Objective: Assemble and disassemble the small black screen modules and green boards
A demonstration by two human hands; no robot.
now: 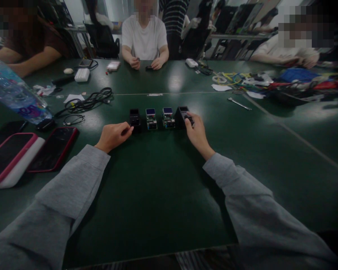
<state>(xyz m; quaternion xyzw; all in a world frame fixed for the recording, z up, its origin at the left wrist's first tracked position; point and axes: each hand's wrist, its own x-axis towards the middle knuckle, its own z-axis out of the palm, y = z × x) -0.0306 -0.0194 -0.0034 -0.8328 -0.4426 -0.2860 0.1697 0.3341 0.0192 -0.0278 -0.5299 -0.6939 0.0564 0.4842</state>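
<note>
Several small electronic modules stand in a row on the dark green table (157,180). At the left end is a black box (135,119), then two bare circuit modules with blue screens (151,118) (168,117), then a black cased module (182,115) at the right end. My left hand (113,136) rests curled on the table, its fingertips touching the left black box. My right hand (196,132) reaches forward with its fingers on the right black module. Both arms wear grey sleeves.
Two phones (54,148) (9,157) and a water bottle (15,93) lie at the left, with black cables (87,101) behind. A wrench (239,104) and a heap of wires and parts (270,83) sit at the right. Other people sit around the table's far side.
</note>
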